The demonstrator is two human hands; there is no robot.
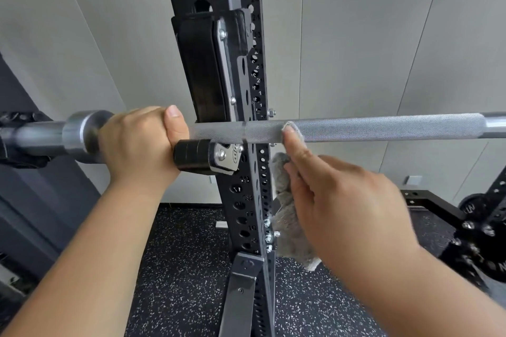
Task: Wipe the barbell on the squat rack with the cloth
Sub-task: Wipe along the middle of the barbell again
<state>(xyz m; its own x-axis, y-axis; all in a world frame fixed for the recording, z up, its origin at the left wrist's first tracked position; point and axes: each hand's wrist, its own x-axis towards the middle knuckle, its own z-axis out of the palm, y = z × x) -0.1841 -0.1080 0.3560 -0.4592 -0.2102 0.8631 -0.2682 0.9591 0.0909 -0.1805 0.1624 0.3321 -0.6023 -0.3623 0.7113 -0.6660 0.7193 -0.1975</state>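
**A:** Starting from the left, what's there?

**B:** The barbell's thick collar. Just beside it is the person's left hand, fingers wrapped fully round the shaft and thumb lying on top. It looks like it is steadying the bar.

**A:** And then?

**B:** The bar rests in a black hook on the upright of the squat rack. Just right of that upright is the right hand. Its forefinger is stretched out, pressing a corner of the grey cloth against the front of the knurled shaft. The other fingers are curled round the cloth, and the rest of it hangs below the bar.

**A:** How much has been wiped?

**B:** I can't tell. The metal looks the same on both sides of the cloth. My guess is there's plenty left, because only a small patch is covered. A long knurled stretch runs on to the right, and the collar end on the left is bare too.

**A:** Anything further right?

**B:** Speckled rubber floor, and low down a dark weight plate.
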